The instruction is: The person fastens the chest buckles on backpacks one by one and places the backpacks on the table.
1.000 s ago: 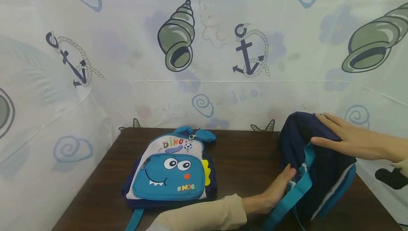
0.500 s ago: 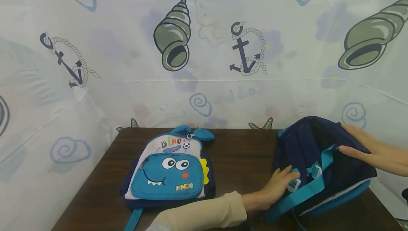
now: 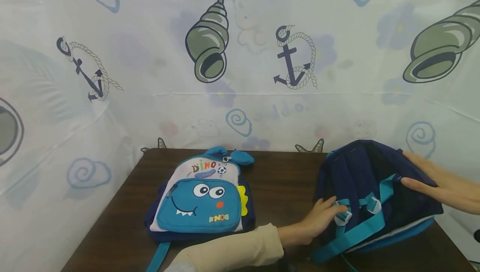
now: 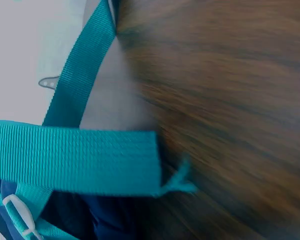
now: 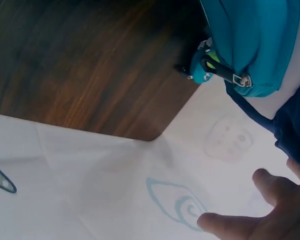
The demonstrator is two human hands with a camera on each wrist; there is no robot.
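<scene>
A navy backpack [image 3: 337,172] with teal straps stands tilted at the table's right, its strap side towards me. My right hand [image 3: 438,180] holds its right edge, thumb on the near face and the other fingers behind. Straight, spread fingers of that hand [image 5: 280,210] show in the right wrist view, below the bag's teal front [image 5: 260,50]. My left hand [image 3: 318,218] touches the bag's left side by a white buckle [image 3: 343,218], visible fingers fairly straight. The left wrist view shows a wide teal strap [image 4: 75,160] but no hand.
A second backpack [image 3: 198,207] with a dinosaur face lies on the dark wooden table [image 3: 285,188], left of the hands. One teal strap [image 3: 159,257] trails from it to the front. A printed white cloth [image 3: 255,68] hangs behind the table.
The right-hand backpack has turned so that its strap side faces me more. My right hand has moved right and down with its edge. The dinosaur-face backpack has stayed put.
</scene>
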